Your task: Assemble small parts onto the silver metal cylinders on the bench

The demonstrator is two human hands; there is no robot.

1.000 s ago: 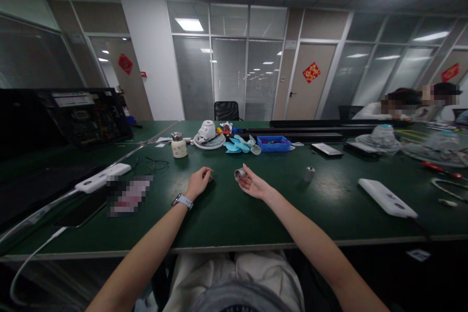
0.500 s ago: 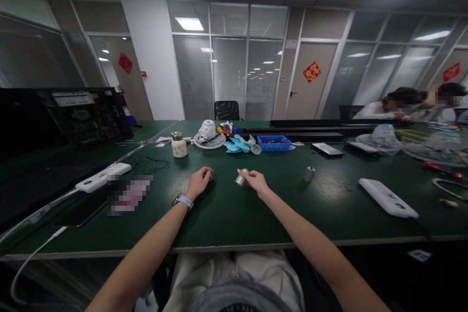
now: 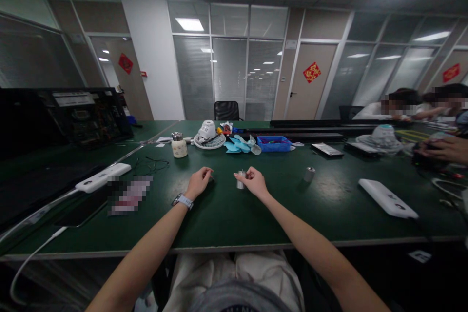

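Note:
My right hand [image 3: 256, 184] is closed around a small silver cylinder [image 3: 240, 180] that looks like a small electric motor, thumb and fingers on its side. The cylinder stands upright at the table's middle, touching or just above the surface; I cannot tell which. A similar silver cylinder [image 3: 309, 174] stands on the table to the right, apart from my hands. My left hand [image 3: 198, 181], with a watch on the wrist, rests on the table to the left. Its fingers are curled together; what they hold, if anything, is too small to make out.
On the green table [image 3: 226, 224], a cream jar [image 3: 179, 147], white fan parts [image 3: 209, 137], blue fan blades [image 3: 239, 144] and a blue tray [image 3: 274, 144] stand at the back. White power banks [image 3: 387, 198] lie on both sides. Another person's hand [image 3: 448, 148] reaches in at right.
My right hand has turned the silver cylinder from tilted to upright. My left hand has stayed put. Another person's hand with a dark object has come in at the far right.

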